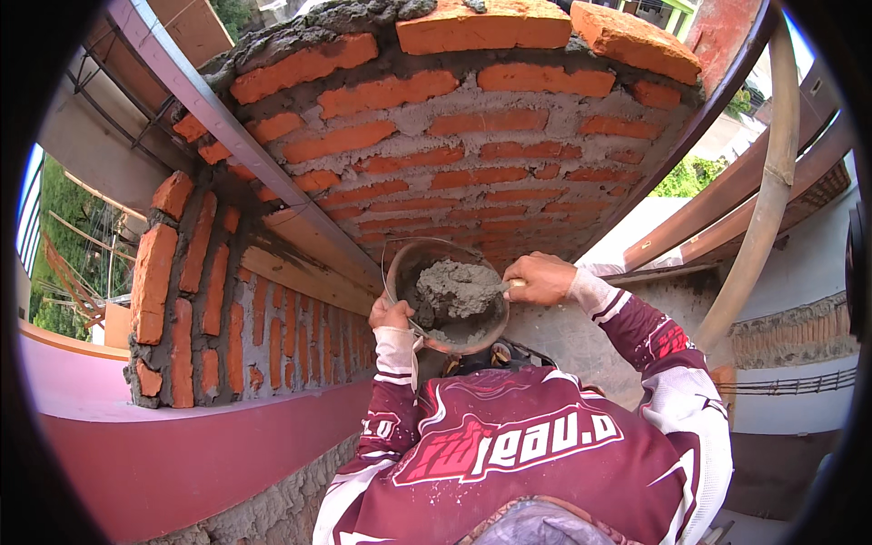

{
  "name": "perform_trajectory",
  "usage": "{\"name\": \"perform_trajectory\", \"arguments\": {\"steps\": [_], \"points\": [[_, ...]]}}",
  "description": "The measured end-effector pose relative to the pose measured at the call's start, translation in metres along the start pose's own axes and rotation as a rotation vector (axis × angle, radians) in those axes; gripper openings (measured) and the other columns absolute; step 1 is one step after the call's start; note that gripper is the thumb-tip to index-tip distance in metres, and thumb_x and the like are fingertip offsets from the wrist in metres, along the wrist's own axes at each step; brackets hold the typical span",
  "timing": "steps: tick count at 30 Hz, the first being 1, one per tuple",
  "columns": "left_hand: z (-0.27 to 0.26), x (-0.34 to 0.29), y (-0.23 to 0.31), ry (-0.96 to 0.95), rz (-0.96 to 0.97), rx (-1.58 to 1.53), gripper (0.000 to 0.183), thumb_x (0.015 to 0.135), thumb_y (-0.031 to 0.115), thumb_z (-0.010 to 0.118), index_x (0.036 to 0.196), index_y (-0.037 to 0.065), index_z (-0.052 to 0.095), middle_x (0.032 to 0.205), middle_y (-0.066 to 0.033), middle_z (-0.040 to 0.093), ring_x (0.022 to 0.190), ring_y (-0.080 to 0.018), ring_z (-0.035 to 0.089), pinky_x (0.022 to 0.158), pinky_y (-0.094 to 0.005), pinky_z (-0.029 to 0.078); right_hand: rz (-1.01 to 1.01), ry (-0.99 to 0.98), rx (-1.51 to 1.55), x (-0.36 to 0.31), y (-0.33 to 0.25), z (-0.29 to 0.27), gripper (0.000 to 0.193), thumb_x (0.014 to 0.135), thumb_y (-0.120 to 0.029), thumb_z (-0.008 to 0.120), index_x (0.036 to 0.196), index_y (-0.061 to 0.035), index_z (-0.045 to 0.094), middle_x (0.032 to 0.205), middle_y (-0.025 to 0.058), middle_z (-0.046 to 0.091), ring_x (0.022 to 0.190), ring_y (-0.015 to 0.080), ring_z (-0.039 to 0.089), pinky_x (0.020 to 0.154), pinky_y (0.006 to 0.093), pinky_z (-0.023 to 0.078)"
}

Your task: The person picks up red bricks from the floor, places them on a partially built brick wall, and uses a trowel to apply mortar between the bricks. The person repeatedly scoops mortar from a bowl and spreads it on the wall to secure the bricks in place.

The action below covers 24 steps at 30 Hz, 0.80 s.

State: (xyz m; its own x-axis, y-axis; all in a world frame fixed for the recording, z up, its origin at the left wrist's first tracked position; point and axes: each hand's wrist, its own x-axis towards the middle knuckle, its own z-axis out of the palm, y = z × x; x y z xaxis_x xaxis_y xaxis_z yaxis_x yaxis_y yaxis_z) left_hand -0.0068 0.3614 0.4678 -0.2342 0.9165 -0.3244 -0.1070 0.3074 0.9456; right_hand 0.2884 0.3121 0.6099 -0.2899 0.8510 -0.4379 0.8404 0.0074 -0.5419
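A round bucket (491,329) of grey mortar hangs in front of my body, below the brick wall (495,123). My left hand (391,314) is closed on the bucket's left rim, beside its thin wire handle. On the opposite side my right hand (541,278) grips the light-coloured handle of a trowel (515,285). A thick heap of wet mortar (459,287) lies over the middle of the bucket at the trowel's end and hides the blade. More mortar clings to the bucket's inside wall.
Along the wall's top lie wet mortar (313,24) and a loose-edged brick (636,41). A straight metal-like bar (227,136) slants down at left, near a second brick section (195,291) on a pink ledge (227,454). At right, a bamboo pole (767,200) stands close.
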Motion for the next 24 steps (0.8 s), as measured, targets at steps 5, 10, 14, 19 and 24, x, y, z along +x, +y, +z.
{"name": "perform_trajectory", "arguments": {"steps": [5,10,14,19,24], "points": [[0.007,-0.014,-0.003,-0.057,0.052,-0.077,0.057,0.064,-0.012,0.056,0.119,-0.006,0.067,0.081,0.0004,0.063,0.062,-0.0085,0.053,0.054,-0.0244,0.046,-0.108,0.149,-0.013,-0.06,-0.028,-0.127,0.035,0.092,-0.029,0.062,0.104,0.0024,0.071,0.089,0.0186,0.071,0.085,0.0314,0.069,0.077,0.0414,0.053],[0.002,-0.013,-0.022,-0.028,0.16,-0.026,0.049,0.064,-0.009,0.057,0.111,-0.006,0.07,0.075,0.0004,0.063,0.059,-0.0083,0.053,0.053,-0.0249,0.045,-0.244,0.403,0.012,-0.104,-0.062,-0.263,0.029,0.096,-0.024,0.063,0.099,0.0034,0.07,0.07,0.0001,0.061,0.06,0.0068,0.054,0.055,0.0237,0.045],[-0.017,-0.007,-0.039,0.073,0.035,0.071,0.061,0.067,-0.008,0.053,0.125,-0.001,0.068,0.072,0.0028,0.059,0.054,-0.0057,0.047,0.049,-0.0243,0.04,-0.233,0.808,-0.275,-0.091,-0.084,-0.319,0.034,0.098,-0.029,0.062,0.103,0.0033,0.07,0.075,0.0048,0.064,0.065,0.0105,0.059,0.061,0.0282,0.05],[-0.046,-0.007,-0.062,0.117,0.069,0.032,0.063,0.066,-0.008,0.053,0.127,-0.001,0.066,0.073,0.002,0.06,0.053,-0.0051,0.046,0.047,-0.0242,0.037,-0.064,1.145,-1.056,-0.05,-0.071,-0.298,0.025,0.094,-0.025,0.062,0.115,-0.0128,0.067,0.099,0.0077,0.07,0.088,0.0252,0.072,0.082,0.041,0.059],[-0.079,0.006,-0.081,0.186,0.108,0.127,0.064,0.064,-0.007,0.054,0.127,-0.001,0.066,0.073,0.0018,0.061,0.053,-0.0067,0.048,0.047,-0.0256,0.038,-0.144,1.434,-1.192,-0.059,-0.072,-0.29,0.016,0.093,-0.018,0.061,0.108,-0.0152,0.066,0.097,0.0012,0.069,0.089,0.0199,0.071,0.079,0.0389,0.058]]}}
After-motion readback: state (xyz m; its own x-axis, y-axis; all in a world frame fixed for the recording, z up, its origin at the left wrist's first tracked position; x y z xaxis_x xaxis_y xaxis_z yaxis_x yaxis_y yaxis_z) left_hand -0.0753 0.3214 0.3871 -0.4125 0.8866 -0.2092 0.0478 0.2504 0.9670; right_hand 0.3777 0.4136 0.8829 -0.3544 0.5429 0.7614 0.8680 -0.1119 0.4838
